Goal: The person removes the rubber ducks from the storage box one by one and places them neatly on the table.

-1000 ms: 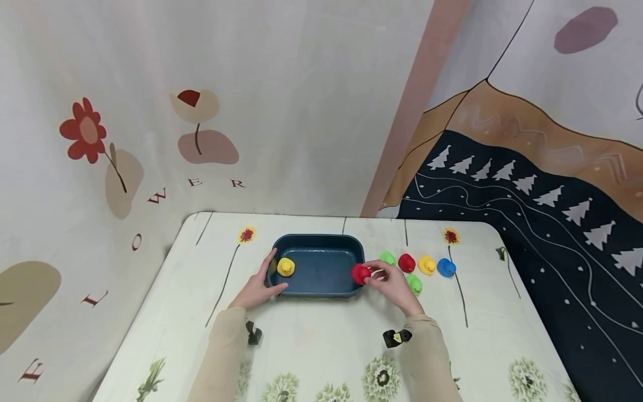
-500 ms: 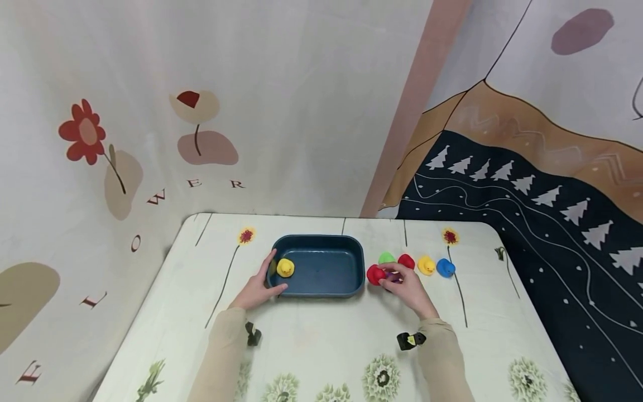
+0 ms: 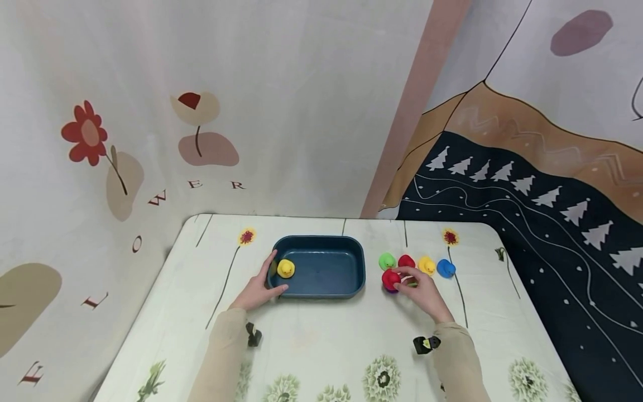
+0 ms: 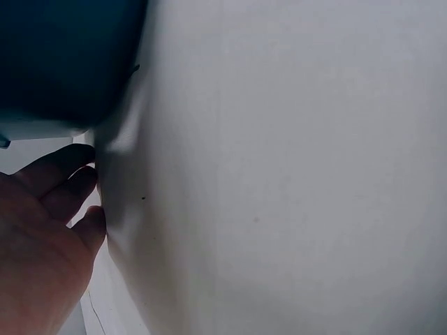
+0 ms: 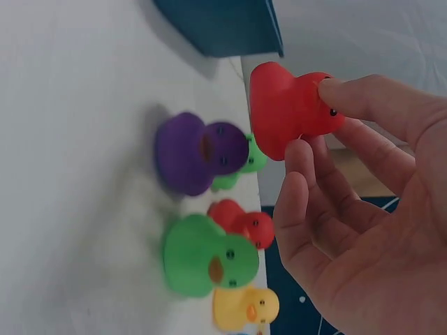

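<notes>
My right hand (image 3: 423, 293) pinches a red rubber duck (image 3: 390, 278) between thumb and fingers, right of the blue tray (image 3: 324, 271). In the right wrist view, that duck is held above the table, with a purple duck (image 5: 187, 155) and a green duck (image 5: 199, 259) standing below. The head view shows only a sliver of purple under the held duck. At the tray's left end, my left hand (image 3: 255, 291) rests with thumb and forefinger spread against its corner. One yellow duck (image 3: 286, 268) sits inside the tray on the left. The left wrist view shows fingers beside the tray's dark underside.
Behind the right hand, a row of ducks stands on the white patterned cloth (image 3: 321, 329): green (image 3: 387, 261), red (image 3: 406, 261), yellow (image 3: 427, 265) and blue (image 3: 446, 268). A printed curtain (image 3: 301, 111) hangs along the table's far side.
My right hand has carried the red duck from the tray's right rim rightward, over the purple duck. The left hand and the tray have stayed put.
</notes>
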`<state>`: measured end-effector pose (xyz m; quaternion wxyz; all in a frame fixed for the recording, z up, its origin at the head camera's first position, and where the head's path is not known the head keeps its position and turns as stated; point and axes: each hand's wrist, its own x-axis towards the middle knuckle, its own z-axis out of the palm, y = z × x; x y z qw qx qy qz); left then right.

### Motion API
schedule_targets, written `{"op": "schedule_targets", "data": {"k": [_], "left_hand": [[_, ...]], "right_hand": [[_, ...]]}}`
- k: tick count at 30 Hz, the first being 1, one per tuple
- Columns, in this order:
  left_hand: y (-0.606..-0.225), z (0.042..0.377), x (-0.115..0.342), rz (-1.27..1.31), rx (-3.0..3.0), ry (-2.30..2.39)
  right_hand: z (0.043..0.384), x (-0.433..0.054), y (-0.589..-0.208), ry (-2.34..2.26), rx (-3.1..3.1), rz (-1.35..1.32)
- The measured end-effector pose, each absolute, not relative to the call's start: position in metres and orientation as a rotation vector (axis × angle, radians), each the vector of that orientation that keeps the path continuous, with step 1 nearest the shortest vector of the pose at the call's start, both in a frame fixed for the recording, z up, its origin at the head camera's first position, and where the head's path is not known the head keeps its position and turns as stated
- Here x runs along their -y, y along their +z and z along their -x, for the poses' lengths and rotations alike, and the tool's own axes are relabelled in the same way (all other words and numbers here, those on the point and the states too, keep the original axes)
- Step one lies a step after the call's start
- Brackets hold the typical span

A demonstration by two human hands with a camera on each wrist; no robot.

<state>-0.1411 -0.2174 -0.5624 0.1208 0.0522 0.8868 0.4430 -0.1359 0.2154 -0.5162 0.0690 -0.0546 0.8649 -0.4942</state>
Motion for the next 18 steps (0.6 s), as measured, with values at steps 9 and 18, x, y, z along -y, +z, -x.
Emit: {"op": "schedule_targets", "data": {"k": [9, 18], "left_hand": [[-0.562, 0.14, 0.218, -0.148, -2.591, 1.293], [-0.563, 0.14, 0.217, -0.156, -2.581, 1.325]], "right_hand": [[0.134, -0.235, -0.518, -1.452, -2.627, 0.152], [0.129, -0.253, -0.522, -1.398, -2.742, 0.214]]}}
